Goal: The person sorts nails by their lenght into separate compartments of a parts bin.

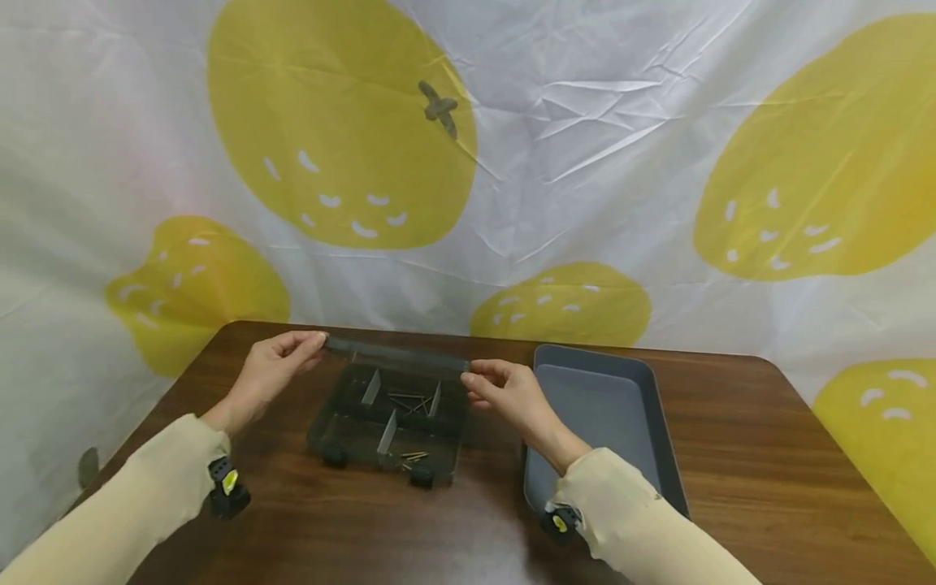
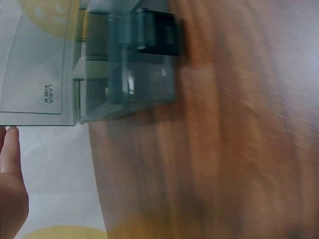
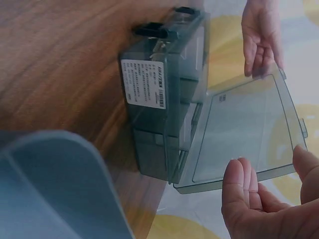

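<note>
A clear dark-tinted plastic compartment box (image 1: pixel 358 457) sits on the table, its hinged lid (image 1: pixel 398 354) raised. In the head view my left hand (image 1: pixel 272 372) pinches the lid's left corner between thumb and fingers. At the opposite corner, my right hand (image 1: pixel 515 396) pinches the lid's edge; the right wrist view shows its thumb and fingers (image 3: pixel 233 181) at that edge. Dividers (image 1: pixel 387 431) split the inside of the box. Long thin metal pieces (image 1: pixel 411 403) lie in a back compartment, short brass-coloured ones (image 1: pixel 413 457) in a front one. Two black latches (image 1: pixel 422 478) stick out in front.
Right of the box lies a grey rectangular tray (image 1: pixel 661 435), partly behind my right forearm. A white printed label (image 3: pixel 143 83) is on the box's side. Behind the brown wooden table (image 1: pixel 768 455) hangs a white cloth with yellow fruit prints (image 1: pixel 570 203).
</note>
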Available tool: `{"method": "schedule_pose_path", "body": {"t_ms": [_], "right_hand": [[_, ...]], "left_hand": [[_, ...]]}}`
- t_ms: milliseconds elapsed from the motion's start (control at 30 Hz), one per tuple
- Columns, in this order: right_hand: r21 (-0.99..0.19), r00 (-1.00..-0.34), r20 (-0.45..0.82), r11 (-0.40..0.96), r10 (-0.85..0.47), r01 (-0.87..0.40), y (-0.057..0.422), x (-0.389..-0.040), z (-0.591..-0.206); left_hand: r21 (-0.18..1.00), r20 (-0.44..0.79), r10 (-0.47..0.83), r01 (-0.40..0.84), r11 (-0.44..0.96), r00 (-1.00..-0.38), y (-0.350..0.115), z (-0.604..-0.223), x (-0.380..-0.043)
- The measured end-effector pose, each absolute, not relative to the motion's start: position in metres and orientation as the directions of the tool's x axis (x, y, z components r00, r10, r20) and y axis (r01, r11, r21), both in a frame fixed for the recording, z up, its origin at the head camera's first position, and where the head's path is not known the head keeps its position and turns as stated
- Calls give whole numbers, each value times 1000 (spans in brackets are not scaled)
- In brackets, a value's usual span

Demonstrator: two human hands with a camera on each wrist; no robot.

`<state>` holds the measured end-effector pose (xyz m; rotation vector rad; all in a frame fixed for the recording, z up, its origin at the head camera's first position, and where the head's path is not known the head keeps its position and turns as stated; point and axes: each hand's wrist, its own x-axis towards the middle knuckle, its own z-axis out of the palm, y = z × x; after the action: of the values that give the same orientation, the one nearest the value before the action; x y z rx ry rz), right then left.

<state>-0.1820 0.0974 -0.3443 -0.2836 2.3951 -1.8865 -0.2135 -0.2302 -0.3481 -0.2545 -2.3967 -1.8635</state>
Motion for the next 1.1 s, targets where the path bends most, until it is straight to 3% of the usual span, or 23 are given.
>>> {"method": "schedule_pose_path", "body": {"t_ms": [333,533,1100], "right_hand": [[-881,-952,71,429,-297,-200,101,-161,-350],[-772,-938,137,559,-317,-302,96,-150,-358],[-790,-936,146,532,-319,-304,84,-134,-385]], "left_hand": [[840,179,185,248,482,-966,-247,-364,-188],[832,184,217,269,485,-959,-254,-379,-179],[794,218,203,294,532,-955,-250,-405,-162]]}}
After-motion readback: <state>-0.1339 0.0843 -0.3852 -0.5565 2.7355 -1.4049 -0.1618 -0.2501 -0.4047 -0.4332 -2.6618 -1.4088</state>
